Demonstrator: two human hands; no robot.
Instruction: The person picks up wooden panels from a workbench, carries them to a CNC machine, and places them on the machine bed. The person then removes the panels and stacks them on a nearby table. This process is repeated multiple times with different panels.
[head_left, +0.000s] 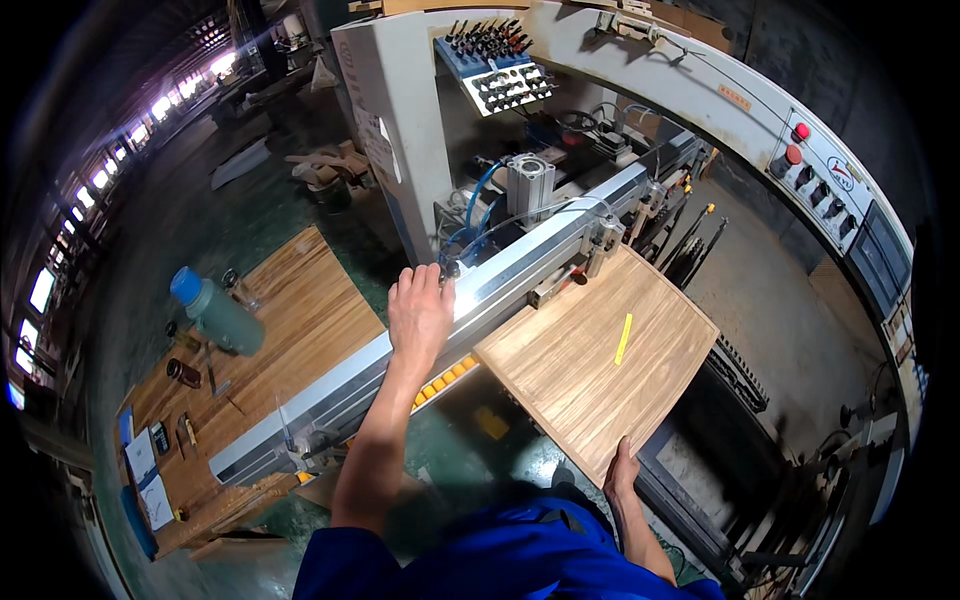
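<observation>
My left hand (420,310) grips the long aluminium rail (520,260), its fingers curled over beside a small metal fitting partly hidden behind them. My right hand (622,472) holds the near right edge of a wooden panel (590,370) with a raised border, thumb on top and fingers hidden underneath. A short yellow strip (623,340) lies on the panel. The panel's far left side sits against metal blocks (600,240) mounted on the rail. Under the rail, a row of yellow rollers (448,377) shows at the panel's left.
A wooden bench (300,290) at left holds a green flask (225,315), jars and tools. A white machine column (385,120) and tool rack (500,85) stand behind; a curved control arm (770,120) spans the right. Dark machinery (710,470) lies below the panel.
</observation>
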